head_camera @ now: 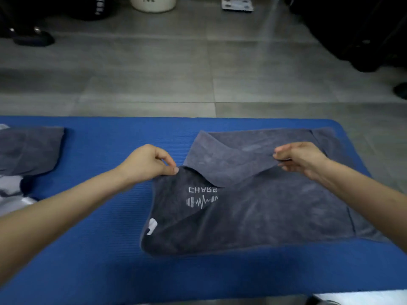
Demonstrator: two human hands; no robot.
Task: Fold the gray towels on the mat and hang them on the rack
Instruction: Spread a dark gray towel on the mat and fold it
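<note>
- The blue mat point(99, 249) lies across the gray tiled floor point(154, 73).
- A gray towel point(264, 212) lies on the right half of the mat, in more than one layer.
- Its far part is turned over toward the person as a lighter gray flap, whose edge sags in a curve between the two hands.
- The left hand point(152, 162) pinches the flap's left end between thumb and forefinger, the other fingers curled in, at the towel's left edge.
- The right hand point(301, 159) pinches the flap's right end, thumb above and fingers below, raised a little off the layer under it.
- A white logo point(202, 198) with letters reading "CHAR" shows on the lower layer; the flap covers its right end.
- A small white label point(152, 225) sticks out at the towel's near left edge.
- A second towel point(28, 150), also gray and folded, lies on the mat's far left, well apart from the first.
- A white cloth point(11, 194) lies just below the second towel at the left edge.
- A white bucket point(152, 3) stands on the floor at the far side, with dark objects on either side too dim to tell.
</note>
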